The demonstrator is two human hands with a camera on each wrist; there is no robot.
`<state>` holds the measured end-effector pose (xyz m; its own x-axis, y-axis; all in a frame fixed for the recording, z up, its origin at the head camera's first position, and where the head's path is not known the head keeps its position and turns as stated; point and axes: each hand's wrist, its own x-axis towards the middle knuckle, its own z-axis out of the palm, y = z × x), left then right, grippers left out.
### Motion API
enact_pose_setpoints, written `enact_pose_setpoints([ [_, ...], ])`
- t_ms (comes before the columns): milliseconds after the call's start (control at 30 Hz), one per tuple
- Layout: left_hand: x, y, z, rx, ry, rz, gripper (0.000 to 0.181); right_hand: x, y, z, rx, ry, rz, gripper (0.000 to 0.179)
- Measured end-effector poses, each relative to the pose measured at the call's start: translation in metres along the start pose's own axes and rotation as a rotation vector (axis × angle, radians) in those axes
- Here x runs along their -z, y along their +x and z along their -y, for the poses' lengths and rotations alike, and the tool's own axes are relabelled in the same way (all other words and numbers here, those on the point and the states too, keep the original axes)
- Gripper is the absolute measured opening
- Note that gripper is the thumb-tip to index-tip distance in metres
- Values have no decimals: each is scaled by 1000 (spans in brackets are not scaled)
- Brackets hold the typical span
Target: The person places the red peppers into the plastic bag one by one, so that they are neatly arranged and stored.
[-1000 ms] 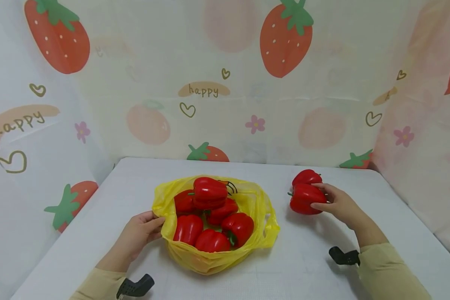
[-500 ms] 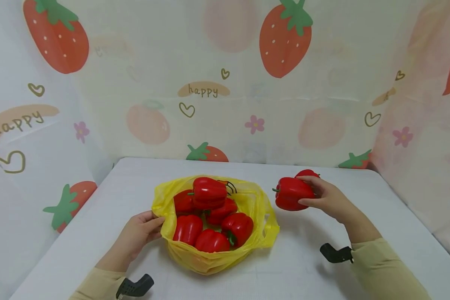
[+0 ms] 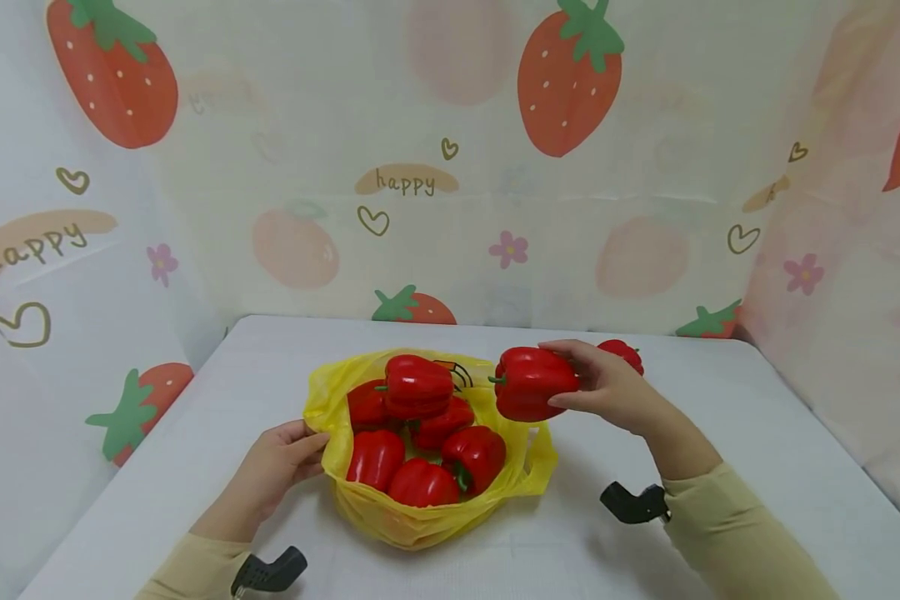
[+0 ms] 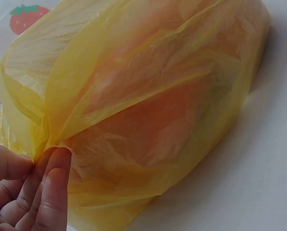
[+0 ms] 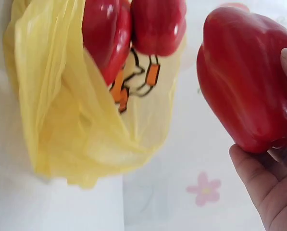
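Observation:
A yellow plastic bag (image 3: 412,529) stands open on the table with several red bell peppers (image 3: 376,458) inside it. At its left rim my left hand (image 3: 273,462) pinches the plastic between thumb and fingers; the left wrist view shows the bunched bag edge (image 4: 42,139) there. My right hand (image 3: 611,387) grips another red bell pepper (image 3: 534,385) from its right end, stem to the left, raised by the bag's right rim. In the right wrist view this held pepper (image 5: 249,77) is apart from the bag (image 5: 85,130), thumb and fingers on opposite sides.
One more red bell pepper (image 3: 622,356) lies at the back right of the white table (image 3: 720,417), partly behind my right hand. A wall covering (image 3: 307,108) printed with strawberries surrounds the table. Black wrist cameras (image 3: 270,573) stick out from both sleeves.
My right hand has lifted the bell pepper from beside the other one at the right and carried it left to the bag's right rim. The left hand and the bag have stayed in place.

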<state>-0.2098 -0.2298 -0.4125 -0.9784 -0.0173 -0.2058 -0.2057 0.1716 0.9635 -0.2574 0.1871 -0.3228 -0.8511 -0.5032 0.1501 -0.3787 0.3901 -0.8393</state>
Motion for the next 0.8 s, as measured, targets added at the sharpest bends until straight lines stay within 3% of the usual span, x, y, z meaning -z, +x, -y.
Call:
enact_pose_setpoints([
  [333,2,1,3,-2,2,1,44,-30,15,17,95,15,103,60],
  [800,2,1,4,8,12,-10,44,-64,34,17,108,69,182,59],
])
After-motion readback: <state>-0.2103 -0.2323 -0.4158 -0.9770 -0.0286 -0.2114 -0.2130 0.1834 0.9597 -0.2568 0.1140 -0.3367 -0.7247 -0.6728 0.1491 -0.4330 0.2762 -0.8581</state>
